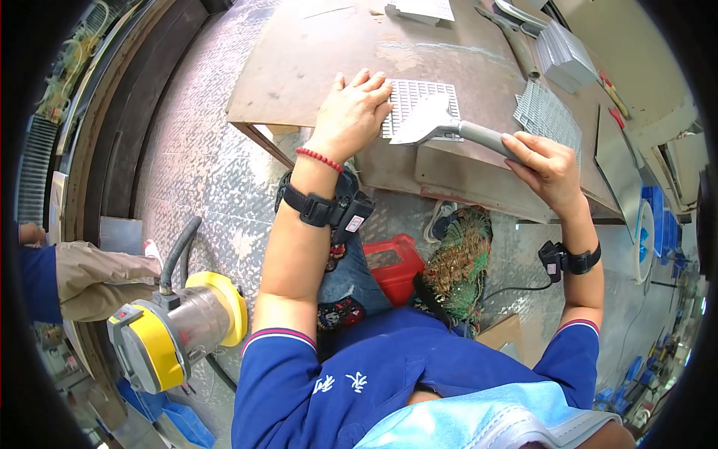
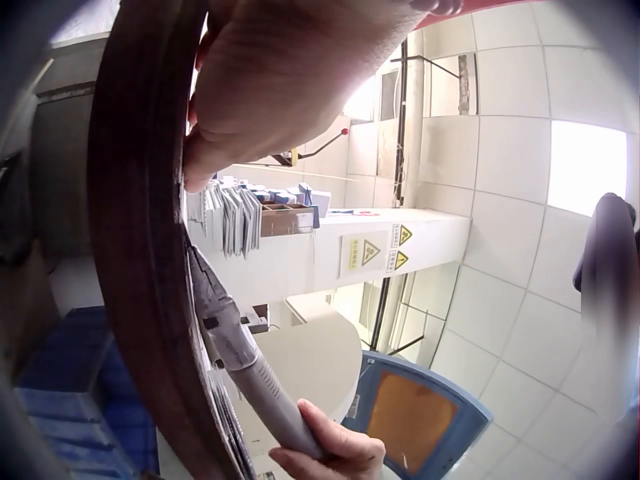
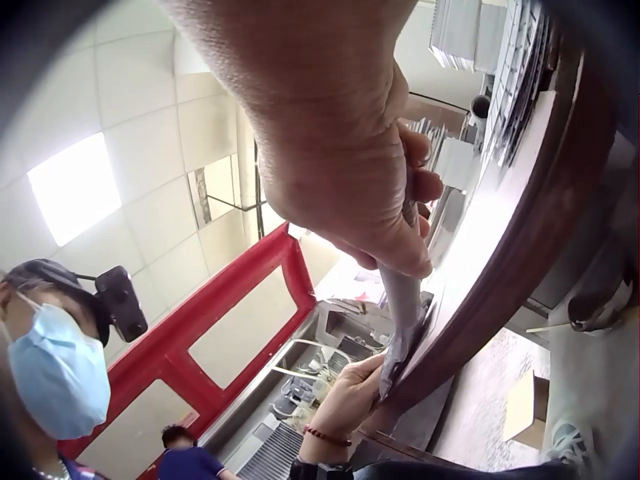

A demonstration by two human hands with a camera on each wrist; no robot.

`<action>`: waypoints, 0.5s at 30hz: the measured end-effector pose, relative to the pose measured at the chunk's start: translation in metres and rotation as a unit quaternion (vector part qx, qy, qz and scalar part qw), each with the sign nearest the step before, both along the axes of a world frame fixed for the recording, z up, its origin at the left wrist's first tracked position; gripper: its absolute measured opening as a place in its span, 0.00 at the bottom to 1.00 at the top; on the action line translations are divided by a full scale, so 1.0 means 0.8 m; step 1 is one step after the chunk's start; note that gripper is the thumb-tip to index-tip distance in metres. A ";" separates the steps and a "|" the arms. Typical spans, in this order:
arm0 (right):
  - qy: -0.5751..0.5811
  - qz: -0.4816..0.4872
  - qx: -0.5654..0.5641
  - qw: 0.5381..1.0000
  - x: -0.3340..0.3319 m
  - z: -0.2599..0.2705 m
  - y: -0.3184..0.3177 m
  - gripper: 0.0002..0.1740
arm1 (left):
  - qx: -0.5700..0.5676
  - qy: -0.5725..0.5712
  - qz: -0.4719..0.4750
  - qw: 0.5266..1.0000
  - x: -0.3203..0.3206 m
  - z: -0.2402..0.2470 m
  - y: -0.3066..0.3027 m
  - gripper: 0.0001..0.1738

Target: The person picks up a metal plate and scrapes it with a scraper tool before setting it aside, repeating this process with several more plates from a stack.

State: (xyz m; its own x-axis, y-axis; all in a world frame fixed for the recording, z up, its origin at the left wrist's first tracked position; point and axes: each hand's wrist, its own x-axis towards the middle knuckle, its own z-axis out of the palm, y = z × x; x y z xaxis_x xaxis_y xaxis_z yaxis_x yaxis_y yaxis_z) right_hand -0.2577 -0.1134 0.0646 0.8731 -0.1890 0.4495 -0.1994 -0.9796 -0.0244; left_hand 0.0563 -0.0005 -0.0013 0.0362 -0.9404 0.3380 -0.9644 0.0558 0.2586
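My left hand (image 1: pixel 353 116) lies on the table top (image 1: pixel 307 60) with fingers extended, the fingertips at the left edge of a white grid sheet (image 1: pixel 404 91). Over that sheet is the pale, fan-shaped head of a grey-handled tool (image 1: pixel 482 138). My right hand (image 1: pixel 550 166) grips the far end of the handle, to the right of the sheet. In the left wrist view the tool's head (image 2: pixel 222 325) is close against the table's surface. From the right wrist, fingers (image 3: pixel 420 185) wrap the handle (image 3: pixel 400 295), and the left hand (image 3: pixel 348 398) is beside the head.
More grid sheets (image 1: pixel 550 116) lie at the right of the table, below a stack of white panels (image 1: pixel 566 56). Red-handled tools (image 1: pixel 617 118) are at the far right. On the floor to the left stands a yellow vacuum cleaner (image 1: pixel 179 329), near another person's legs (image 1: pixel 105 280).
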 end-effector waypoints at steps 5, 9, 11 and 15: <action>0.015 -0.015 -0.009 1.000 0.008 0.004 0.013 0.24 | 0.001 -0.011 0.003 1.000 -0.001 0.000 0.000 0.19; 0.014 -0.024 -0.020 0.999 0.014 0.004 0.024 0.24 | -0.009 -0.001 0.004 1.000 0.000 -0.003 0.001 0.19; 0.013 -0.031 -0.018 0.999 0.015 0.004 0.029 0.24 | -0.019 0.001 0.005 1.000 0.000 -0.005 0.000 0.19; 0.020 -0.040 -0.009 0.999 0.009 0.010 0.037 0.25 | -0.002 -0.004 0.000 1.000 0.000 -0.001 0.000 0.18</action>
